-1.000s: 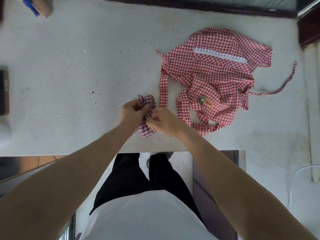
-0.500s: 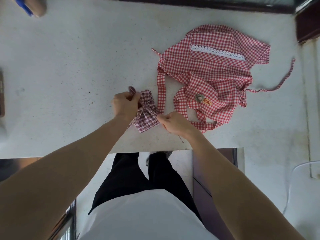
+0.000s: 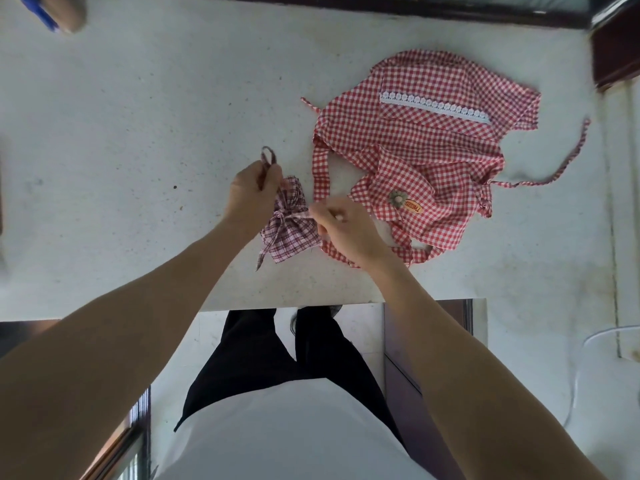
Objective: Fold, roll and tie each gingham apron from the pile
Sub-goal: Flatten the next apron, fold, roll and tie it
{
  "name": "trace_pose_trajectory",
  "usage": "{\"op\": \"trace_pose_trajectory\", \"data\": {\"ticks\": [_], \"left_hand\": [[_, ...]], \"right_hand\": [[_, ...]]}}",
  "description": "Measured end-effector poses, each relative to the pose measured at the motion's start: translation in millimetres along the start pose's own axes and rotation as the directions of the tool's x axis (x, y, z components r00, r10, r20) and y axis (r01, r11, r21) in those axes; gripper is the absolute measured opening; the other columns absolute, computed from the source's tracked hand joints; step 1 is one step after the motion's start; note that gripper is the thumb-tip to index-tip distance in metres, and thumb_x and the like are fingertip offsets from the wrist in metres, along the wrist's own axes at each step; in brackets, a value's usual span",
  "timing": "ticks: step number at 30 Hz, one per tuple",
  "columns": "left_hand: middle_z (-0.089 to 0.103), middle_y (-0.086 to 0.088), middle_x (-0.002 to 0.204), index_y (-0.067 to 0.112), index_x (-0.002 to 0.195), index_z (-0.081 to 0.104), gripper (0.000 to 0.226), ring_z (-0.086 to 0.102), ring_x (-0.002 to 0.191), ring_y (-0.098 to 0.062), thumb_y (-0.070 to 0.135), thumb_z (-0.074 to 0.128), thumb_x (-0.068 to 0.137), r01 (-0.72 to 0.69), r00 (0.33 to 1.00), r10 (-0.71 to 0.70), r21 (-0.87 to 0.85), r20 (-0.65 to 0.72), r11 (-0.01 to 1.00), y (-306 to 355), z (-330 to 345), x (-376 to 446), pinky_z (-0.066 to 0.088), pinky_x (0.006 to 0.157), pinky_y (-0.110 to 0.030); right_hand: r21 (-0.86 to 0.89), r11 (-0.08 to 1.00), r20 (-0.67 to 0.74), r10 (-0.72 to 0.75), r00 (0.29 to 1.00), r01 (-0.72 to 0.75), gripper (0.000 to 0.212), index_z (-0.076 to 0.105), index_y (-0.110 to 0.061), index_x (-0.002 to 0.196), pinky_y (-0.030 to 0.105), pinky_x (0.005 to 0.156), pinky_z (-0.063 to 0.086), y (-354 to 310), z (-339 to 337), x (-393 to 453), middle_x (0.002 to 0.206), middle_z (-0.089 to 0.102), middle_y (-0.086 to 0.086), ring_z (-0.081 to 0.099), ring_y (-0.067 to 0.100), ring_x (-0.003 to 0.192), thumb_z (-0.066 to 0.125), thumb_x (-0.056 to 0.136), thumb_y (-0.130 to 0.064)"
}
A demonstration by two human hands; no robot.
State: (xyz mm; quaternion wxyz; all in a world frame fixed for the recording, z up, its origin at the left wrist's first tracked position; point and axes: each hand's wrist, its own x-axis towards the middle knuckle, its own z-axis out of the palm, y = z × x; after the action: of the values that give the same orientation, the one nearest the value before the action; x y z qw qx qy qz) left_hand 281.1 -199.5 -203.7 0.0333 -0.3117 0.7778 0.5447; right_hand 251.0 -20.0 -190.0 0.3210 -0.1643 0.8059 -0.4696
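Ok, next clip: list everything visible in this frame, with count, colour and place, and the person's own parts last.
rolled apron bundle: one, dark red and white check, near the table's front edge, between the two hands
tie strap: one loop, dark check, sticking out above the left hand
loose apron: one, bright red and white gingham, spread out right of the bundle, with white lace trim and a small orange label
table: one, pale speckled top
blue-and-tan object: one, far left corner, cut off by the frame, cannot identify
white cable: one, right edge
left hand: grip pinching the strap loop
right hand: grip pinching the strap at the bundle's waist
legs: black trousers, below the table edge
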Motion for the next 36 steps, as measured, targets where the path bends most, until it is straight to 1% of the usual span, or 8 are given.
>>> {"op": "trace_pose_trajectory", "data": {"ticks": [2, 5, 8, 10, 23, 29, 33, 36], "left_hand": [[0.069, -0.002, 0.077, 0.003, 0.090, 0.063, 0.029, 0.065, 0.067, -0.011, 0.021, 0.046, 0.104, 0.039, 0.997, -0.028, -0.172, 0.066, 0.984, 5.3, 6.6, 0.2, 0.056, 0.067, -0.029], [0.061, -0.008, 0.068, 0.007, 0.084, 0.058, 0.028, 0.061, 0.063, -0.021, 0.020, 0.045, 0.105, 0.236, 0.970, -0.222, -0.558, 0.094, 0.796, 6.2, 9.3, 11.3, 0.056, 0.072, -0.042], [0.053, -0.003, 0.060, 0.006, 0.089, 0.056, 0.026, 0.056, 0.053, -0.016, 0.023, 0.045, 0.105, 0.364, 0.912, -0.380, -0.729, 0.153, 0.580, 6.3, 6.7, 22.1, 0.055, 0.061, -0.034], [0.051, -0.001, 0.055, 0.005, 0.087, 0.057, 0.027, 0.053, 0.048, -0.015, 0.024, 0.048, 0.104, 0.399, 0.873, -0.469, -0.749, 0.134, 0.528, 4.0, 10.0, 29.7, 0.053, 0.055, -0.030], [0.044, 0.000, 0.046, 0.006, 0.075, 0.056, 0.033, 0.033, 0.024, -0.009, 0.025, 0.050, 0.102, 0.537, 0.684, -0.727, -0.635, -0.058, 0.555, -18.6, 12.1, 64.9, 0.035, 0.032, -0.019], [0.047, 0.002, 0.042, 0.008, 0.076, 0.059, 0.029, 0.041, 0.030, -0.011, 0.024, 0.057, 0.100, 0.546, 0.758, -0.653, -0.561, 0.013, 0.623, -16.5, 8.1, 54.9, 0.045, 0.036, -0.024], [0.051, -0.001, 0.052, 0.001, 0.085, 0.064, 0.022, 0.046, 0.040, -0.013, 0.017, 0.058, 0.099, 0.353, 0.931, -0.353, -0.479, 0.094, 0.804, 20.3, 2.5, 32.2, 0.053, 0.046, -0.028], [0.047, 0.004, 0.050, 0.002, 0.088, 0.062, 0.022, 0.040, 0.041, -0.011, 0.017, 0.054, 0.101, 0.227, 0.956, -0.109, -0.449, 0.274, 0.864, 62.0, 15.3, 11.1, 0.045, 0.044, -0.025]], "right_hand": [[0.404, 0.912, -0.017, 0.093, 0.996, -0.078, 0.045, 0.061, -0.013, 0.063, 0.044, 0.081, 0.050, -8.8, 5.7, 10.6, 0.070, 0.062, 0.007, 0.059, 0.029, 0.070, 0.047, 0.103, -0.025], [0.906, 0.393, 0.061, 0.239, 0.969, -0.155, 0.053, 0.046, -0.014, 0.054, 0.047, 0.108, 0.044, -12.7, 8.0, 24.2, 0.077, 0.059, 0.017, 0.068, 0.031, 0.094, 0.036, 0.106, -0.017], [0.982, 0.135, 0.077, 0.336, 0.939, -0.129, 0.051, 0.035, -0.016, 0.056, 0.043, 0.098, 0.048, -6.9, 7.3, 25.9, 0.054, 0.032, 0.003, 0.046, 0.019, 0.054, 0.027, 0.106, -0.015], [0.986, 0.044, 0.131, 0.383, 0.915, -0.159, 0.053, 0.035, -0.018, 0.054, 0.036, 0.082, 0.047, -4.6, 12.6, 22.9, 0.053, 0.025, 0.000, 0.028, 0.015, 0.050, 0.030, 0.107, -0.021], [0.928, 0.252, 0.161, 0.393, 0.905, -0.274, 0.056, 0.033, -0.018, 0.052, 0.034, 0.065, 0.042, -15.6, 34.4, 8.6, 0.051, 0.024, -0.001, 0.024, 0.015, 0.048, 0.034, 0.108, -0.018], [0.915, 0.315, 0.101, 0.423, 0.900, -0.251, 0.053, 0.028, -0.018, 0.054, 0.035, 0.063, 0.040, -19.8, 33.0, 1.7, 0.052, 0.021, 0.000, 0.017, 0.017, 0.050, 0.036, 0.107, -0.016], [0.931, 0.277, 0.088, 0.459, 0.884, -0.237, 0.052, 0.030, -0.019, 0.055, 0.033, 0.061, 0.039, -27.9, 13.6, -8.9, 0.051, 0.020, -0.001, 0.011, 0.018, 0.055, 0.038, 0.107, -0.017], [0.899, 0.337, 0.080, 0.497, 0.864, -0.278, 0.049, 0.032, -0.019, 0.059, 0.030, 0.056, 0.038, -36.0, -15.0, -18.0, 0.052, 0.020, -0.003, 0.018, 0.013, 0.048, 0.038, 0.108, -0.023]]}}
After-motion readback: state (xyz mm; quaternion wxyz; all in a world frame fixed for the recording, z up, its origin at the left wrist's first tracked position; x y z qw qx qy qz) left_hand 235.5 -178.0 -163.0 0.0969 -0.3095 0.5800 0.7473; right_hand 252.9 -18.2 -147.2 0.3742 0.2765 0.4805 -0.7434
